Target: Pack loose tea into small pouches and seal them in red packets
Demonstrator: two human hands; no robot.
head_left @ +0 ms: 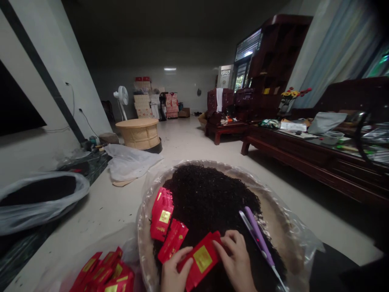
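Note:
Both my hands grip one red packet with a gold label (201, 259), held just above a heap of dark loose tea leaves (209, 194). My left hand (174, 271) pinches its lower left edge. My right hand (236, 259) pinches its upper right corner, fingers curled. The tea lies on a round woven tray lined with clear plastic (273, 211). More red packets (165, 221) rest on the left side of the heap. A purple hand sealer (258, 235) lies on the tea to the right of my right hand.
A pile of red packets (105, 275) lies on the floor at lower left. A plastic-lined bag of dark tea (36, 194) sits at far left. A round wicker table (140, 132), a fan (122, 97) and dark wooden furniture (319, 158) stand beyond.

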